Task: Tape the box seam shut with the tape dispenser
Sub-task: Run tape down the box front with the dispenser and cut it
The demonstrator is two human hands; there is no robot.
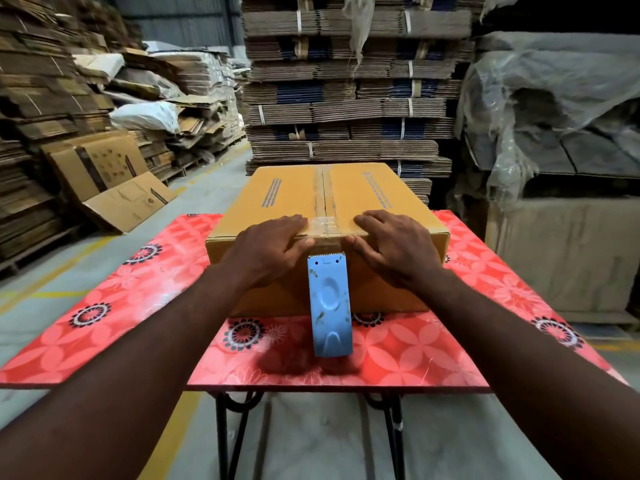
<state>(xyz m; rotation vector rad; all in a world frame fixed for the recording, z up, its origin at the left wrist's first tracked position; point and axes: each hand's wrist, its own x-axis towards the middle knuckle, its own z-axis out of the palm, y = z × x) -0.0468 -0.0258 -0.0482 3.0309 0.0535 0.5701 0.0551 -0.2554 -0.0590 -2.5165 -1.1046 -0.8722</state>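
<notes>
A closed brown cardboard box (363,199) sits on the red flowered table (398,355). Clear tape (323,192) runs along its centre seam and folds over the near top edge. My left hand (273,251) and my right hand (394,247) lie flat on that near edge, one on each side of the tape, fingers on top and thumbs on the front face. A blue tape dispenser (330,303) hangs down the box's front face between my hands, toothed blade up. Neither hand holds it.
Tall strapped stacks of flat cardboard (346,81) rise right behind the box. More flattened boxes (104,174) are piled along the left. Plastic-covered pallets (554,133) stand at right. Black metal table legs (225,438) show below, on a grey concrete floor with yellow lines.
</notes>
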